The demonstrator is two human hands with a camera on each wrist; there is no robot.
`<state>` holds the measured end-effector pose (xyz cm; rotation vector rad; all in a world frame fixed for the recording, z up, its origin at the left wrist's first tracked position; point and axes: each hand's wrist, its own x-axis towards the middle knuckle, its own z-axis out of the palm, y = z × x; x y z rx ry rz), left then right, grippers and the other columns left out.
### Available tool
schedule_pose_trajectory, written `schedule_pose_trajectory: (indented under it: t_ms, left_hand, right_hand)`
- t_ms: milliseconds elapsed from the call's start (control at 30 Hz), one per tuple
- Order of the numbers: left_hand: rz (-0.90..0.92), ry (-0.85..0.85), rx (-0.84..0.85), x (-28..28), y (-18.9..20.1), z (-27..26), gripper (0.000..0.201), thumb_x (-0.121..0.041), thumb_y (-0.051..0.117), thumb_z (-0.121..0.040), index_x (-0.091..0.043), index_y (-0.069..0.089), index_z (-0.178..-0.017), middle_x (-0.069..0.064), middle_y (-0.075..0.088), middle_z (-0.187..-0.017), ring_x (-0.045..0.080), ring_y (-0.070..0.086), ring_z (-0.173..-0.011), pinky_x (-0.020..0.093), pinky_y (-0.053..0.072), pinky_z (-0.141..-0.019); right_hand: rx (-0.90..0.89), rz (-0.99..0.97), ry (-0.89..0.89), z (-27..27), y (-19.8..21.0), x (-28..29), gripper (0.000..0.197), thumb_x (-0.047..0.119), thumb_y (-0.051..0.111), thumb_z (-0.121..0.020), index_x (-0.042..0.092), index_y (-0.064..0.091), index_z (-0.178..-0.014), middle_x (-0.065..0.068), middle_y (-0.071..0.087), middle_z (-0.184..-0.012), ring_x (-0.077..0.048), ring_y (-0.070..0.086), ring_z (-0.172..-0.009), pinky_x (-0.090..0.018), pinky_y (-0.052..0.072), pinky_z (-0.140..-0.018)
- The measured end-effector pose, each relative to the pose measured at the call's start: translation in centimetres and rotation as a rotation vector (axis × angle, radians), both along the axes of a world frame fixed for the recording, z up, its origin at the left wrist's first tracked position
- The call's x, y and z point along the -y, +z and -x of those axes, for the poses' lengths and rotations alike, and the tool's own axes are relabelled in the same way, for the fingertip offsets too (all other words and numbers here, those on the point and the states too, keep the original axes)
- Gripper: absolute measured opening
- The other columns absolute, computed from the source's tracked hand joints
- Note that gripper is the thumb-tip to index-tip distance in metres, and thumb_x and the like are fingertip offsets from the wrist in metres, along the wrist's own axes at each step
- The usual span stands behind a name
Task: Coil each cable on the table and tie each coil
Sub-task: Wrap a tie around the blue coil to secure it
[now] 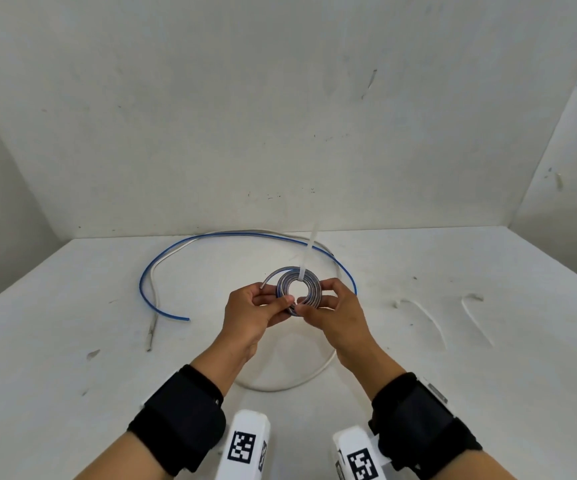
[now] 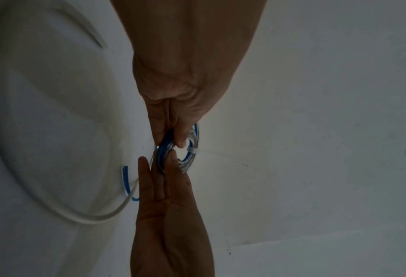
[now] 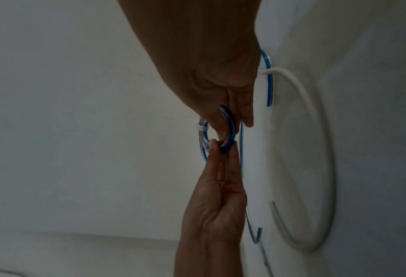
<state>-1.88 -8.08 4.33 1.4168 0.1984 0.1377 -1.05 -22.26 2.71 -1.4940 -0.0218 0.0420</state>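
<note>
You hold a small coil [image 1: 299,289] of blue-and-clear cable up above the table [image 1: 72,341], roughly mid-scene. Your left hand [image 1: 257,311] pinches its near-left edge w/ thumb and fingers; your right hand [image 1: 335,306] pinches the near-right edge, fingers curled on it. A white zip tie [image 1: 306,261] wraps the coil's far side, tail sticking up. On the table: a blue cable [image 1: 162,261] arcs behind the coil, beside a white cable [image 1: 280,384] looping round under your wrists. Two more zip ties [image 1: 429,322] lie to the right.
</note>
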Motion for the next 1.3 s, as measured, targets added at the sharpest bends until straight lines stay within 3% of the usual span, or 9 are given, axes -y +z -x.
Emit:
schedule_pose_trajectory:
  t_ms: [133,300,433,633,833,933,1033,1167,1300]
  left_hand:
    - [0.144,-0.032,0.004,-0.5,0.1,-0.2,0.009,0.006,0.067,-0.080,0.002,0.064,-0.087,0.011,0.074,-0.073,0.017,0.072,-0.065,0.021,0.058,-0.062]
    - [0.293,-0.101,0.034,-0.5,0.1,-0.1,0.016,0.002,0.062,-0.084,0.005,0.065,-0.099,0.013,0.073,-0.086,0.017,0.072,-0.078,0.020,0.058,-0.071]
    - [0.347,-0.144,0.059,-0.3,-0.1,0.0,0.023,0.004,0.059,-0.085,0.004,0.064,-0.108,0.014,0.072,-0.095,0.016,0.071,-0.087,0.019,0.057,-0.075]
    - [0.301,-0.079,0.054,0.0,-0.3,-0.3,0.022,0.004,0.062,-0.083,0.011,0.061,-0.104,0.020,0.067,-0.089,0.015,0.072,-0.074,0.020,0.058,-0.073]
    - [0.165,0.020,0.052,0.8,-0.5,-0.3,0.015,0.008,0.065,-0.081,0.006,0.061,-0.095,0.024,0.067,-0.086,0.018,0.072,-0.067,0.018,0.057,-0.063]
    - [0.083,0.036,0.064,0.8,-0.7,-0.5,0.019,0.006,0.067,-0.081,0.007,0.063,-0.100,0.026,0.066,-0.091,0.025,0.071,-0.077,0.020,0.058,-0.067]
    - [0.138,-0.077,0.059,0.5,-0.6,-0.5,0.016,-0.007,0.061,-0.089,0.005,0.065,-0.099,0.019,0.069,-0.092,0.024,0.070,-0.086,0.023,0.058,-0.073]
    - [0.177,-0.110,0.045,0.2,-0.5,-0.6,0.015,-0.009,0.057,-0.092,0.001,0.068,-0.090,0.015,0.071,-0.088,0.020,0.071,-0.079,0.023,0.057,-0.068]
    - [0.090,-0.027,0.098,0.7,-0.3,-0.8,0.009,-0.006,0.064,-0.087,0.002,0.066,-0.084,0.016,0.067,-0.079,0.020,0.069,-0.070,0.024,0.058,-0.065]
  right_hand:
    - [0.017,-0.074,0.100,-0.1,0.4,0.5,0.046,0.005,0.080,-0.074,0.010,0.057,-0.113,-0.012,0.073,-0.102,-0.020,0.072,-0.087,-0.032,0.055,-0.085]
    - [0.020,-0.183,0.059,-0.1,1.4,0.7,0.040,0.002,0.079,-0.074,0.001,0.060,-0.109,-0.021,0.073,-0.098,-0.027,0.074,-0.079,-0.026,0.059,-0.070]
    - [0.030,-0.197,0.032,-0.4,1.5,0.6,0.039,0.004,0.081,-0.073,0.001,0.061,-0.106,-0.020,0.073,-0.095,-0.028,0.074,-0.079,-0.041,0.058,-0.086]
    - [0.037,-0.218,-0.025,-0.3,1.6,0.1,0.038,0.000,0.080,-0.072,-0.002,0.060,-0.105,-0.021,0.071,-0.093,-0.028,0.073,-0.078,-0.029,0.061,-0.073]
    - [0.087,-0.074,-0.107,-0.5,0.7,-0.5,0.030,-0.001,0.078,-0.073,0.001,0.062,-0.098,-0.014,0.068,-0.092,-0.023,0.070,-0.075,-0.019,0.056,-0.061]
    - [0.069,-0.090,-0.075,-0.7,0.4,-0.1,0.028,-0.001,0.078,-0.073,-0.001,0.063,-0.096,-0.014,0.067,-0.091,-0.027,0.070,-0.081,-0.023,0.058,-0.065]
    - [0.059,-0.095,-0.015,-1.1,0.4,0.7,0.027,-0.002,0.078,-0.073,-0.001,0.064,-0.095,-0.015,0.068,-0.089,-0.027,0.070,-0.080,-0.034,0.060,-0.075]
    - [0.041,-0.095,0.077,-1.0,0.8,1.6,0.024,-0.004,0.075,-0.077,0.000,0.062,-0.097,-0.016,0.067,-0.088,-0.025,0.070,-0.073,-0.021,0.056,-0.061]
    - [0.003,-0.161,0.123,-0.7,1.0,1.5,0.025,-0.002,0.073,-0.079,-0.001,0.060,-0.100,-0.020,0.067,-0.095,-0.024,0.071,-0.074,-0.016,0.054,-0.060]
